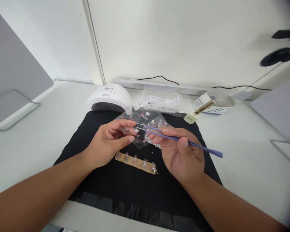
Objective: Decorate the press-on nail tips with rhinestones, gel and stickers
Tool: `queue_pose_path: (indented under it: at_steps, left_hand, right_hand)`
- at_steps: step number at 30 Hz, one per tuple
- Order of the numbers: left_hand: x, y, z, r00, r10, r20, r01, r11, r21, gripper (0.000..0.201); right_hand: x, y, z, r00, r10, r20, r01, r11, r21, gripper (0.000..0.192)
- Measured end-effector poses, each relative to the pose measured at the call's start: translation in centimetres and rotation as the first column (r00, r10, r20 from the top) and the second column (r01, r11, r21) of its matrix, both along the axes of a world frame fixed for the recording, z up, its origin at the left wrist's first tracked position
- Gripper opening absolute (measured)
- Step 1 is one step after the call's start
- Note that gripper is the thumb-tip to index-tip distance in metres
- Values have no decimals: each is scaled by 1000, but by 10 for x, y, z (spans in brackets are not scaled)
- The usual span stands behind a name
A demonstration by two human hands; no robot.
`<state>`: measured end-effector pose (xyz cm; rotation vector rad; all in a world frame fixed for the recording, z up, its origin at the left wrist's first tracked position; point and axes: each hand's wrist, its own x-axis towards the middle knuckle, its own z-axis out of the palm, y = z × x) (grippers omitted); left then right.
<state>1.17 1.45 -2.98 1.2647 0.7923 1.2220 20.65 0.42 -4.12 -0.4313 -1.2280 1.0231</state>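
Note:
My right hand is closed on purple tweezers, their handle end pointing to the right. The thin tips reach my left hand, close to its index fingertip. My left thumb and fingers are bent but apart. A tiny pale piece seems to be at the tips, too small to name. Below lies a tan strip bearing several clear nail tips, some with coloured decoration. Behind my hands is a clear sticker sheet with small red and white designs, partly hidden by my fingers.
A black mat covers the middle of the white table. A white nail lamp stands at the back left. At the back right are a small bottle, a small box and an open carton.

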Motion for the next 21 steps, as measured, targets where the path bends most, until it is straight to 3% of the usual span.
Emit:
queue_pose_path:
  at_steps: [7,14,21]
  left_hand:
    - [-5,-2,-4,996,-17,-92,23,998,59,33]
    - [-3,-5,3,987,43,-156,-31,996,79,31]
    - [-3,-6,-1,993,6,-116,1,998,65,33]
  right_hand:
    - [-2,-3,-1,979,-201,38,188,958,214,25]
    - [3,-2,-9,976,-188,112,147,943,300,29]
    - [1,-4,-4,980,-172,99,134,941,310,28]
